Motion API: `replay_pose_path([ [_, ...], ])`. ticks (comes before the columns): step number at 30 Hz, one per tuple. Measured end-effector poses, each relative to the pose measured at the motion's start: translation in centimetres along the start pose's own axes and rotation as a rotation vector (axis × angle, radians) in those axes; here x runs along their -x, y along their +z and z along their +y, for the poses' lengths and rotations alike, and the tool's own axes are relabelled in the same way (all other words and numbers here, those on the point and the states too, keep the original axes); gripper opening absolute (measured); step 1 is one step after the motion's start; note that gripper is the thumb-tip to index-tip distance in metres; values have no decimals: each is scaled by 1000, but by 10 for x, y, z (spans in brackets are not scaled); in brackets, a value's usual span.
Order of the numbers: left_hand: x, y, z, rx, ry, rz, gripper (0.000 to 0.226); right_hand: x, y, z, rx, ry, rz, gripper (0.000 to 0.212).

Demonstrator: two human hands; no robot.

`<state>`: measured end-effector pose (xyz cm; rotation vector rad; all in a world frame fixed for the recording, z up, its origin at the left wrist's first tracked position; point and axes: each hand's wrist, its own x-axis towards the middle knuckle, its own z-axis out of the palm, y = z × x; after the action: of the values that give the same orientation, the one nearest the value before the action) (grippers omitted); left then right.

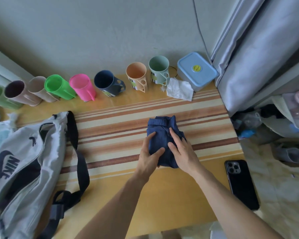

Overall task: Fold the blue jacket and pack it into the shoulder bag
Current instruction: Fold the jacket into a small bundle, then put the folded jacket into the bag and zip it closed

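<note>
Two bare hands rest on the blue jacket, which lies folded into a compact bundle on the striped table mat. The left hand covers the near-left part of the jacket with fingers spread flat; its thumb presses across the fabric toward the other hand. The right hand lies flat on the near-right part of the jacket, fingers extended toward the collar. Neither hand closes around the cloth; both press it down with open palms. The jacket collar points toward the far side of the table.

Left of the jacket, well apart, lies the grey shoulder bag, its dark strap trailing over the mat. Right of the jacket and nearer the person, a black phone lies face down. Beyond the jacket stands a row of coloured cups, then a crumpled white tissue and a blue lidded container.
</note>
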<state>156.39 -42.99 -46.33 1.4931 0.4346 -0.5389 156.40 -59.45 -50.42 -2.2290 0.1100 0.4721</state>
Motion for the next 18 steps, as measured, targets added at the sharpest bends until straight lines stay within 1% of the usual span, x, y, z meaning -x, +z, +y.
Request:
replay_pose_path([
  [3,30,-11,14,92,15,0,56,24,-15,-26,-368,12,-9,57],
  [6,63,-34,34,184,76,-28,58,51,-22,-68,-635,72,38,60],
  [8,83,-56,48,226,111,-69,61,62,-19,-100,-866,85,-49,59],
  [10,101,-84,62,222,138,-65,62,66,-11,-134,-1055,103,-186,55],
  [12,117,-115,75,174,163,-21,61,65,6,-167,-1099,93,-249,51],
  [14,129,-148,82,97,212,38,57,61,29,-197,-1035,61,-236,47],
  [16,139,-182,86,-84,262,126,54,56,56,-226,-917,12,-174,44],
  [18,147,-217,89,-271,280,172,52,51,85,-252,-813,-53,-125,40],
])
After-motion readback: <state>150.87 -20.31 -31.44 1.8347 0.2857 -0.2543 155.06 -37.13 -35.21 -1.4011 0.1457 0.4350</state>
